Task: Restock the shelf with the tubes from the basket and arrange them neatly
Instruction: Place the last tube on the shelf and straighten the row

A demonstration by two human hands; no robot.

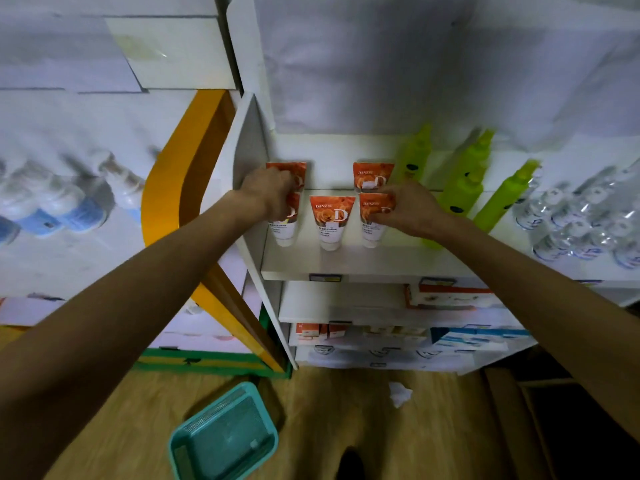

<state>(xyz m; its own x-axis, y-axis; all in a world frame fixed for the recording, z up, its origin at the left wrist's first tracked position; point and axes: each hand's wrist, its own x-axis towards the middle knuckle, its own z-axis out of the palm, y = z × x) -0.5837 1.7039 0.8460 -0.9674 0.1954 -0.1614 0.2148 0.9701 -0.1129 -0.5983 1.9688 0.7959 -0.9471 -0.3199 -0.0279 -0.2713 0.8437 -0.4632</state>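
Several orange-and-white tubes stand cap-down on the white top shelf (346, 265). Three form a front row: a left tube (286, 230), a middle tube (331, 220) and a right tube (374, 230). Behind them stand two more, a back left tube (298, 168) and a back right tube (372, 174). My left hand (268, 192) is closed around the front left tube. My right hand (407, 207) pinches the upper part of the front right tube. The teal basket (221, 434) lies on the wooden floor below and looks empty.
Green spray bottles (464, 181) stand right of the tubes, with clear bottles (581, 220) further right. Lower shelves hold boxes (446, 296). An orange panel (194, 174) flanks the shelf on the left. A crumpled white paper (400, 393) lies on the floor.
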